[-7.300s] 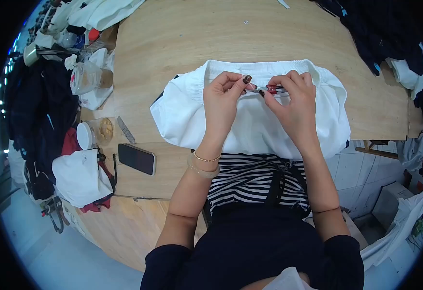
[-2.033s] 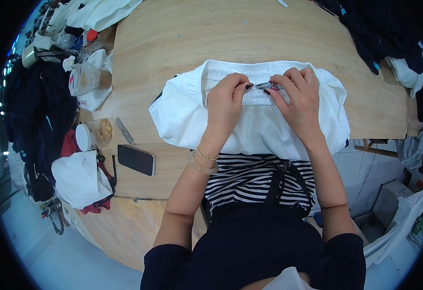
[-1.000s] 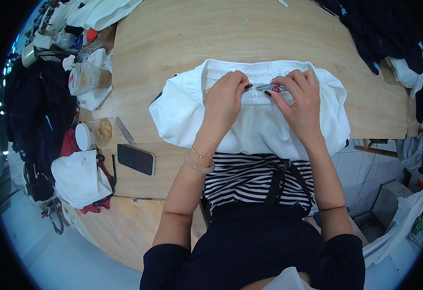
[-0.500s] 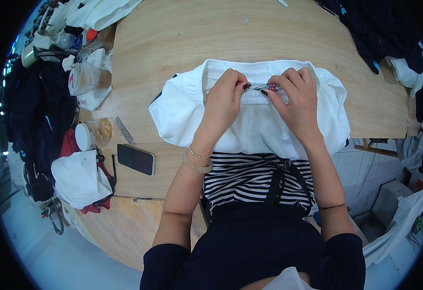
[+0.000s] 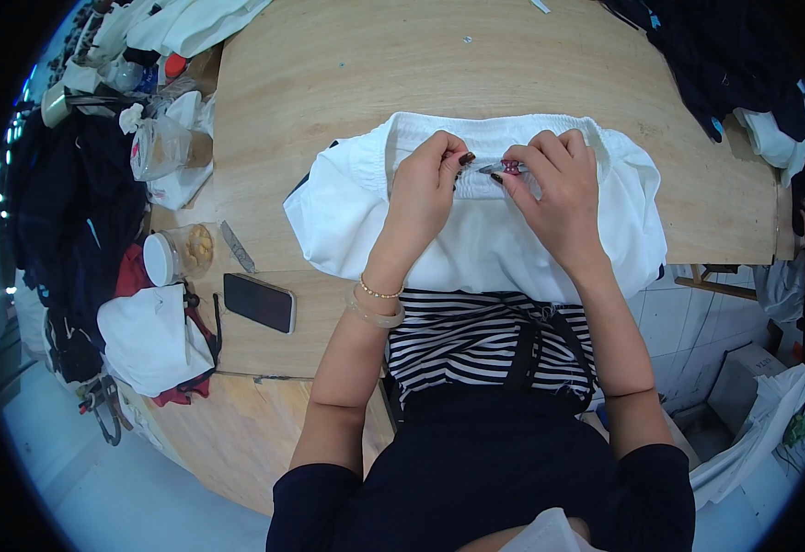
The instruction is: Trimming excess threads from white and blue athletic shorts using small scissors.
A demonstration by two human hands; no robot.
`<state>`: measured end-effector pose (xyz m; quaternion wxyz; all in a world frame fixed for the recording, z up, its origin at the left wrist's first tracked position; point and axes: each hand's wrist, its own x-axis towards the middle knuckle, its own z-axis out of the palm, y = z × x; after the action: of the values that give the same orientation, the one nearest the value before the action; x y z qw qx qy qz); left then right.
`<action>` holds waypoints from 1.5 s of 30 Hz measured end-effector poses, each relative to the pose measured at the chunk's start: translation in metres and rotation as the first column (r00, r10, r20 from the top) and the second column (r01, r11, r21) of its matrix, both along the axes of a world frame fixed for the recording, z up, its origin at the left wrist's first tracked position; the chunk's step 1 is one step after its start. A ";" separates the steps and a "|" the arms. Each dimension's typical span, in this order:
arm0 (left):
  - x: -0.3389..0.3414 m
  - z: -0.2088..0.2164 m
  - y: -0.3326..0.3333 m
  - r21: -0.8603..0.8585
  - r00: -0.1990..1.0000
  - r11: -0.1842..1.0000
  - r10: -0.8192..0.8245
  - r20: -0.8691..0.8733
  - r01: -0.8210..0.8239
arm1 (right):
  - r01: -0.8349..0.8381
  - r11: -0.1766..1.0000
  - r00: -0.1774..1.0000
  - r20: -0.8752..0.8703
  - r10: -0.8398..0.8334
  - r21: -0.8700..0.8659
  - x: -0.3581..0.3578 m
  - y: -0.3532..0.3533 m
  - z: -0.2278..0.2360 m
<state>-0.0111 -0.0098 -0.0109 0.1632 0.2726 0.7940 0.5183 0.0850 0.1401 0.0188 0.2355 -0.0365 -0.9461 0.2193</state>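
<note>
Crosswise, small snips in right hand grip; left hand pinching white garment.

Probably a garment workshop; clothes heaped around wooden worktable.

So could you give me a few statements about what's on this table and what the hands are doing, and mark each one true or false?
1. Both hands rest on a white garment spread on the wooden table. True.
2. The right hand holds a small metal tool with a red part at its fingertips. True.
3. The left hand is picking up the dark phone. False: the phone lies apart, on the table to the person's left, and the left hand pinches the garment's gathered band.
4. The left wrist is bare. False: it wears a beaded bracelet and a pale bangle.
5. A white-lidded clear jar lies near the phone. True.
</note>
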 end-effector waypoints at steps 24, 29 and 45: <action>-0.010 0.006 -0.006 -0.080 0.987 0.990 -0.124 -0.104 0.116 | 0.014 1.000 0.997 -0.079 -0.015 -0.015 -0.009 -0.001 -0.010; -0.013 0.015 -0.009 -0.106 0.984 0.985 -0.144 -0.104 0.132 | 0.030 0.999 0.996 -0.083 -0.031 -0.020 -0.010 0.001 -0.012; -0.015 0.011 -0.008 -0.207 0.984 0.969 -0.156 -0.087 0.136 | 0.001 0.993 0.999 -0.041 -0.006 -0.118 -0.003 0.004 -0.009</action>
<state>-0.0259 -0.0181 0.0002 0.1866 0.3388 0.8271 0.4078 0.0816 0.1437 0.0095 0.2529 -0.0476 -0.9264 0.2751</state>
